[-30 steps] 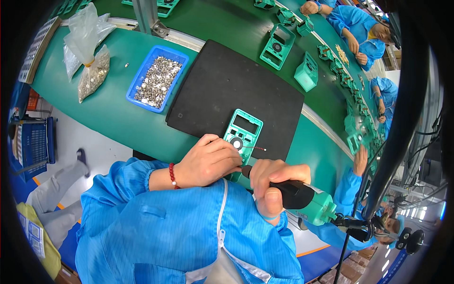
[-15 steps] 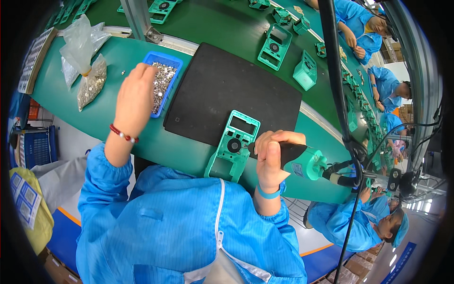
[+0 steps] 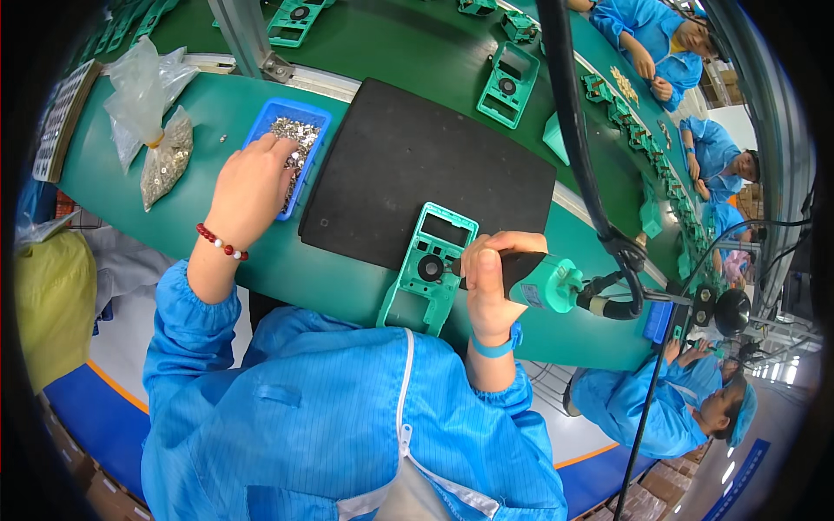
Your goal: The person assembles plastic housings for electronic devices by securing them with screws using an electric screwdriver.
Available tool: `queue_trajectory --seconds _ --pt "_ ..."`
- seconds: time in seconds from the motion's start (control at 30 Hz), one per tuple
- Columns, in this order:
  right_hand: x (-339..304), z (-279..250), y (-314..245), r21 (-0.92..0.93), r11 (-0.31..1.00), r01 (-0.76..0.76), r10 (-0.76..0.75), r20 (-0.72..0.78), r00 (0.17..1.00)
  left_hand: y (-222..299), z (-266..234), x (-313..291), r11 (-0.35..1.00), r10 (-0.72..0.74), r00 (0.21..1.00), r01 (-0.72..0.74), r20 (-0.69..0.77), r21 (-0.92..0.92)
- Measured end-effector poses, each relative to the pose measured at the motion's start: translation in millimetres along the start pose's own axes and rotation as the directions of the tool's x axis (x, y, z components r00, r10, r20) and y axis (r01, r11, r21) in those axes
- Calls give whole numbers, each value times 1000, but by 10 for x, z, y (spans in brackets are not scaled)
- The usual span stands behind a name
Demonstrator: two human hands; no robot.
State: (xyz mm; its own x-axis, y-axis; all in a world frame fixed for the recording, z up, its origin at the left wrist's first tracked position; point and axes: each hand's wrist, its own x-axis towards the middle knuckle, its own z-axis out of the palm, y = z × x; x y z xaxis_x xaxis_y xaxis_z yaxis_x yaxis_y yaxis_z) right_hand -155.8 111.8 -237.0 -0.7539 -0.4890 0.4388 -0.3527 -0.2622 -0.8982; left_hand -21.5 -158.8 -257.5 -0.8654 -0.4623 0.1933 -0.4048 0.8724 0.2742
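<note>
My left hand (image 3: 250, 189) reaches over a blue tray (image 3: 300, 110) of small silver screws (image 3: 295, 132). Its fingers are bent down among them, and the fingertips are partly hidden, so what they pinch cannot be made out. A green and black electric screwdriver (image 3: 546, 284) lies almost level in my right hand (image 3: 493, 282), fingers wrapped round its black front. Its tip points left at a green plastic housing (image 3: 407, 282) with a round black part (image 3: 430, 267). That housing rests tilted, partly on a black mat, close to my body.
The black mat (image 3: 417, 165) covers the middle of the green bench. Clear bags of small metal parts (image 3: 167, 161) stand at the left. Beyond, a green conveyor (image 3: 391, 43) carries more housings (image 3: 508, 84). A thick black cable (image 3: 573, 130) hangs at right; co-workers (image 3: 647, 48) sit farther along.
My left hand has moved slightly down over the tray, its fingers lower among the screws. The screwdriver and right hand have shifted slightly left and down. Housings on the conveyor have moved.
</note>
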Motion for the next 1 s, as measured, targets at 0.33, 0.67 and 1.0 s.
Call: queue_trajectory --seconds 0.33,0.67,1.0 --pt "-5 -27 -28 0 1000 -24 24 31 999 50 -64 -19 997 -26 996 33 88 -74" --pt "53 -69 -4 13 996 -87 86 49 995 144 -15 55 997 -62 998 62 3 -39" --pt "-103 -279 -57 -9 998 -56 56 37 998 1053 -108 -238 825 116 993 -77 33 -559"
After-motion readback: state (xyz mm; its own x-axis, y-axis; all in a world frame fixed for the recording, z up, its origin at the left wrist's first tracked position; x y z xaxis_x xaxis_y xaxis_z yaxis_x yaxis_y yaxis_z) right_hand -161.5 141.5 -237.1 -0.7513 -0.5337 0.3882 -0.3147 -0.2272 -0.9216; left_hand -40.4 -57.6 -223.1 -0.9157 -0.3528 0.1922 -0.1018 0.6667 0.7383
